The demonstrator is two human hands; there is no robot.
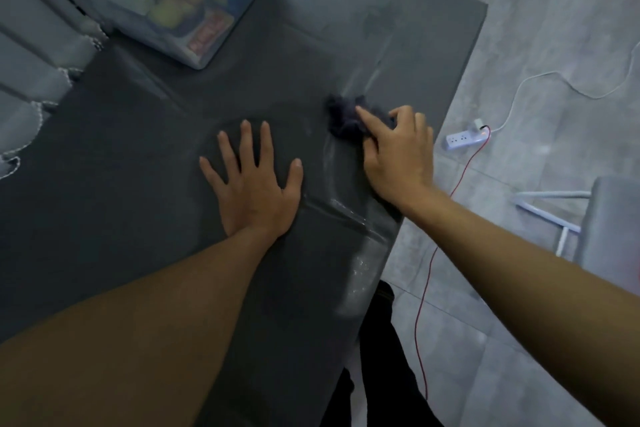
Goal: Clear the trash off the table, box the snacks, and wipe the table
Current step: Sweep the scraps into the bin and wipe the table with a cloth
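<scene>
we see no trash; snacks (207, 35) boxed. our right hand (394, 152) grips the cloth (346, 118) mid-wipe, left hand (254, 184) flat on the bench (138, 156).

No text clear enough to read, red label (207, 34) with blurred white lettering, inside clear plastic storage box (166, 43), upper left of the frame, characters illegible

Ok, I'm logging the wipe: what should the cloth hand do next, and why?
Probably sweep the dark cloth in the right hand leftward across the table: wet streaks show mostly near its right edge; the left hand lies flat mid-table.
</scene>
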